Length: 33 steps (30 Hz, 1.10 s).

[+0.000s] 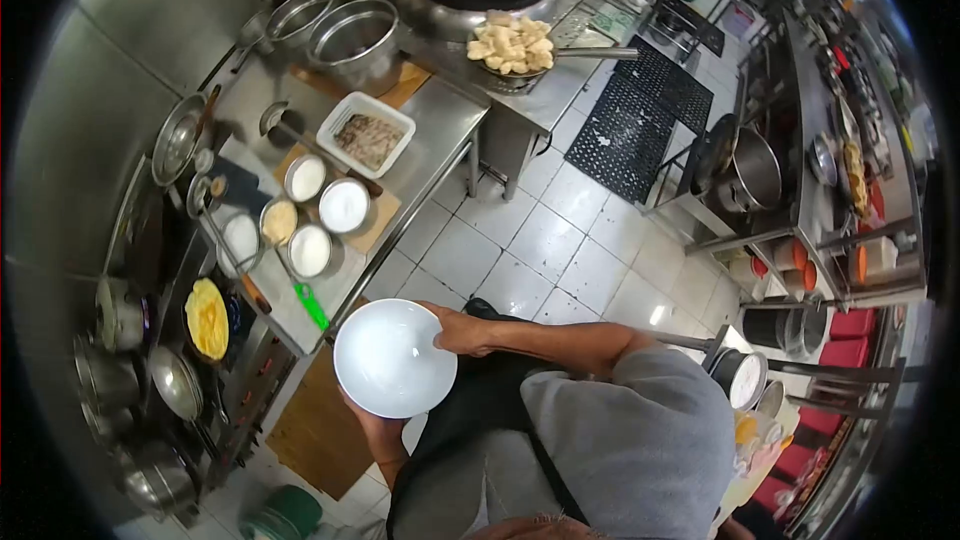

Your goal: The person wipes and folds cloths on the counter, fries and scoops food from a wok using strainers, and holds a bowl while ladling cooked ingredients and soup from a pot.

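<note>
Several metal pots [105,378] line the far left, beside a stove where a round, flat yellow food [207,318] sits. Next comes a steel table [445,118] with five round containers [344,206], four of white contents and one of tan, clustered near a green-handled utensil [312,307]. Behind them is a white rectangular tub [368,136] of brownish food. At centre, a white bowl [396,355] is held before the person's dark apron, its inside facing up. The left hand [380,432] grips it from its lower side; the right hand [462,330] grips the right rim, thumb over the edge. Farther right, pale chunks [510,45] heap on a long-handled strainer, then black mats [640,100] cover floor tiles, and shelving holds a large pot [750,175].
</note>
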Available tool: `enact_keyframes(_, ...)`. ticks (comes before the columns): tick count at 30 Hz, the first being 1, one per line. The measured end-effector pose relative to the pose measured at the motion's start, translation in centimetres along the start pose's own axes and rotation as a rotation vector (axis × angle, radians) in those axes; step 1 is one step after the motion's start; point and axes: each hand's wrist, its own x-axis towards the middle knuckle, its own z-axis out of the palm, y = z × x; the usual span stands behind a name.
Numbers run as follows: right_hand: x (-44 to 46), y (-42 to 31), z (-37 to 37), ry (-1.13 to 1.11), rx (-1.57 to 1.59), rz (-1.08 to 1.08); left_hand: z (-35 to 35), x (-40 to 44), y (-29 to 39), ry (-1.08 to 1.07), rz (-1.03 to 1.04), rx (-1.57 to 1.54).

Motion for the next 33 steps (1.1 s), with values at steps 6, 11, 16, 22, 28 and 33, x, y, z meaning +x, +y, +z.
enact_keyframes(6, 1.2, -1.5, -2.7, 0.128, -0.280, 0.044, -1.7, 3.5, -1.5, -0.291, -0.045, -0.195)
enact_keyframes(11, -0.3, -3.8, -3.6, 0.511, -0.578, -0.044, 1.6, 8.3, -1.2, -0.402, -0.157, -0.205)
enact_keyframes(16, -2.2, -5.4, -4.8, 0.690, -0.648, -0.309, 8.3, 15.3, -1.8, -0.642, -0.231, -0.278)
enact_keyframes(22, -3.4, -6.5, -7.9, 0.750, -0.351, -0.442, 13.2, 18.0, -2.7, -0.704, -0.239, -0.252)
enact_keyframes(28, -5.9, -7.8, -12.9, 0.802, -0.310, -0.573, 20.1, 18.0, -3.7, -0.708, -0.314, -0.236)
enact_keyframes(33, -9.1, -9.9, -17.9, 0.858, -0.321, -0.650, 27.5, 16.7, -5.2, -0.749, -0.250, -0.051)
